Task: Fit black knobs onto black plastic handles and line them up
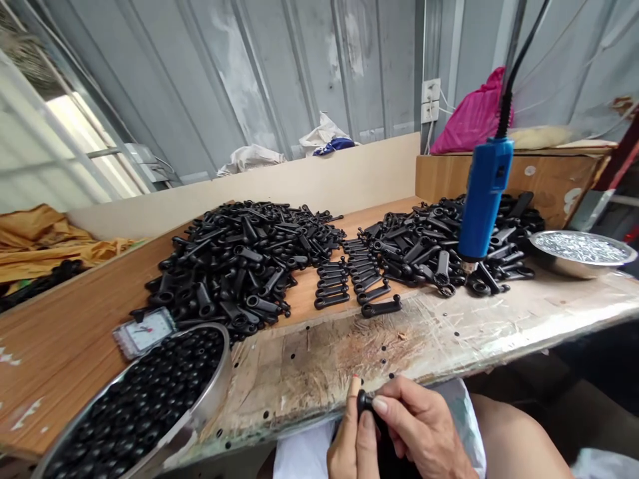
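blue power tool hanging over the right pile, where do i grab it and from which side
Wrap a hand round the blue tool at mid-body, coming from the near side. It hangs upright on its cable, tip down above the right pile of black parts, so the straight barrel is free all round.

Two heaps of black parts (239,259), two metal bowls (582,256), one blue tool (483,199).

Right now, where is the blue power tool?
In the head view the blue power tool hangs at right, over the right-hand pile of black parts, beside the bowl of screws.
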